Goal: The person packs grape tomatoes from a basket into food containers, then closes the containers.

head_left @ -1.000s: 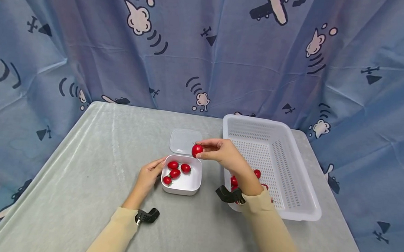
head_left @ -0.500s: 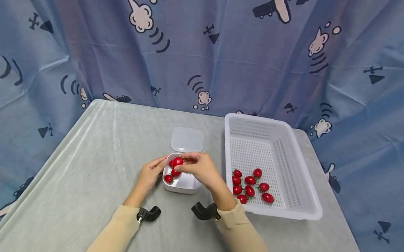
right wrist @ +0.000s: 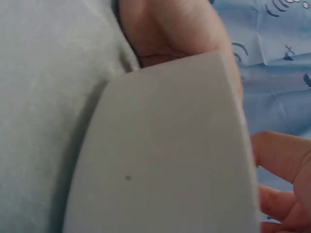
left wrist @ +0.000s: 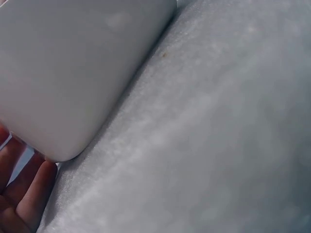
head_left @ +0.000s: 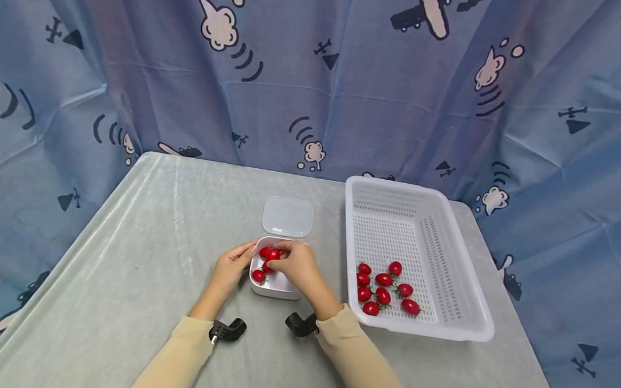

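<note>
In the head view my right hand (head_left: 299, 266) reaches over the white square box (head_left: 276, 293). It holds a red cherry tomato (head_left: 272, 254) between thumb and fingertips, low inside the box. Other cherry tomatoes (head_left: 258, 276) lie along the box's left side, some partly hidden by the held one and the fingers. My left hand (head_left: 229, 274) rests against the box's outer left wall near the back corner, its fingers fairly straight. The left wrist view has these fingers (left wrist: 34, 191) at a corner of the box; the right wrist view is mostly the box's wall (right wrist: 165, 145).
A clear lid (head_left: 287, 217) lies flat behind the box. To the right stands a large white perforated basket (head_left: 463, 245), with several cherry tomatoes (head_left: 383, 279) in its near left part. A pale cloth covers the table (head_left: 147, 302); a blue patterned curtain (head_left: 279, 61) hangs behind.
My right hand has moved left from the box's back right corner and down into the box with the cherry tomato. My left hand has stayed at the box's left side.
</note>
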Tool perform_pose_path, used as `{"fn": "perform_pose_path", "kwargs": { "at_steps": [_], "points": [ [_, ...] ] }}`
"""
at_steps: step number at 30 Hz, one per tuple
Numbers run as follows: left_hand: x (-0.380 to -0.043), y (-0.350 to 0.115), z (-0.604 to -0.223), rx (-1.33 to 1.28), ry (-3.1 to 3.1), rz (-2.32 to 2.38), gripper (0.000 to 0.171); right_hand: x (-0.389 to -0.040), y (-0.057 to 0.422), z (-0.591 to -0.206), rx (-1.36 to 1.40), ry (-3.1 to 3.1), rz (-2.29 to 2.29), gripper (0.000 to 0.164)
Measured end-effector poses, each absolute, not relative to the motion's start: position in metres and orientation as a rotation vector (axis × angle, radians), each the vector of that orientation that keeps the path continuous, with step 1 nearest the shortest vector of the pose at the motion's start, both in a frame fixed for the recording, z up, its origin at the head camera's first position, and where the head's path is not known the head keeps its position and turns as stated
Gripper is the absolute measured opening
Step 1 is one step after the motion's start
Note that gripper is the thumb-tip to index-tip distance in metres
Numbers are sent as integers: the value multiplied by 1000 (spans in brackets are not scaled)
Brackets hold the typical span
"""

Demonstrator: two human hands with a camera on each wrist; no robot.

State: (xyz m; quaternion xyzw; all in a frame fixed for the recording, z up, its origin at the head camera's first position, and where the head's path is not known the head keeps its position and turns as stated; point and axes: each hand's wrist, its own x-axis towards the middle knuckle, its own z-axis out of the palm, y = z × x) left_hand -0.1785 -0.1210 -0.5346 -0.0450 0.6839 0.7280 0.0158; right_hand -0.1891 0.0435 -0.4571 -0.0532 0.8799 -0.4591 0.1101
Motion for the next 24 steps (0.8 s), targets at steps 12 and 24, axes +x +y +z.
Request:
{"fn": "perform_pose_path", "kwargs": {
  "at_steps": [12, 24],
  "points": [
    [-178, -122, -532, -147, 2126, 2283, 36, -191, 30, -462, -256, 2696, -1207, 33],
    [-178, -121, -534, -140, 2144, 2268, 35, -190, 34, -467, -222, 2684, -1281, 34]
  ]
}}
